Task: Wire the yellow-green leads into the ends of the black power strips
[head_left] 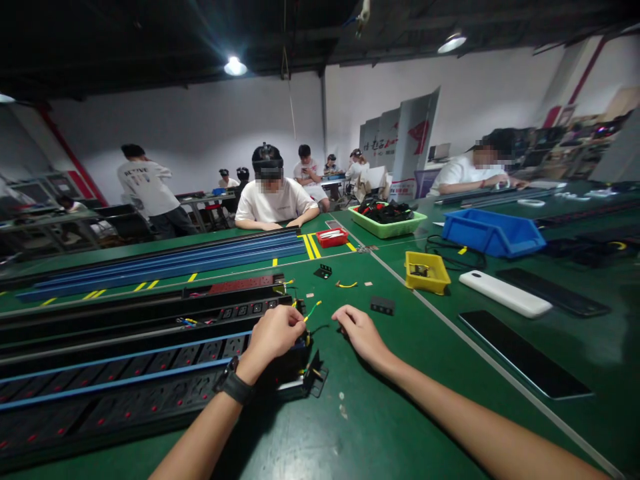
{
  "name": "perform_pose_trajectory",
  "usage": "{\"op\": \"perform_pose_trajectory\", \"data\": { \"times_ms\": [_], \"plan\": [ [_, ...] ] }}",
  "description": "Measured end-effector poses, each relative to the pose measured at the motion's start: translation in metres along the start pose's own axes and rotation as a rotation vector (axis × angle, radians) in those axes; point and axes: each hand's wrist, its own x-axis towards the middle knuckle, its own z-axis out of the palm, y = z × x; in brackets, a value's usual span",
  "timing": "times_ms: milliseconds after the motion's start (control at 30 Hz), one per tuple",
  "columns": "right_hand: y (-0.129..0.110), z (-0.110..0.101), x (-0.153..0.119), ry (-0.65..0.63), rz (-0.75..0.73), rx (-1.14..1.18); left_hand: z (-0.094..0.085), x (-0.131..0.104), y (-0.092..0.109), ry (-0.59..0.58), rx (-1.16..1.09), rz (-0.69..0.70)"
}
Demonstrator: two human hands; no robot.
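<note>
My left hand [278,331], with a black watch on its wrist, is at the right end of the black socket strips [165,360]. Its fingers are pinched beside a yellow-green wire [313,311]; what lies between the fingertips is too small to make out. To the right, my right hand [361,333] hovers over the green table with its fingers curled together, and whatever they might hold is hidden. A thin dark wire [320,328] sticks out between the hands. Below it, a black end bracket [316,375] stands at the nearest strip's end.
Beyond the hands lie a black bracket [323,271], a short yellow wire [347,285] and a black plate [383,306]. Yellow [427,273], red [333,238], green [387,227] and blue [494,233] bins stand farther back. Phone-like slabs [525,353] lie right. People sit across the table.
</note>
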Motion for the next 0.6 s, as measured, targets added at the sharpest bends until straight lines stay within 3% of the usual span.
{"op": "perform_pose_trajectory", "data": {
  "times_ms": [433,600],
  "plan": [
    [-0.003,-0.001,-0.001,-0.028,-0.021,-0.017,0.011,-0.021,0.014,0.123,0.216,-0.028],
    [-0.004,0.000,-0.003,-0.043,-0.077,-0.044,0.011,-0.028,0.019,0.104,0.363,-0.059]
  ]
}}
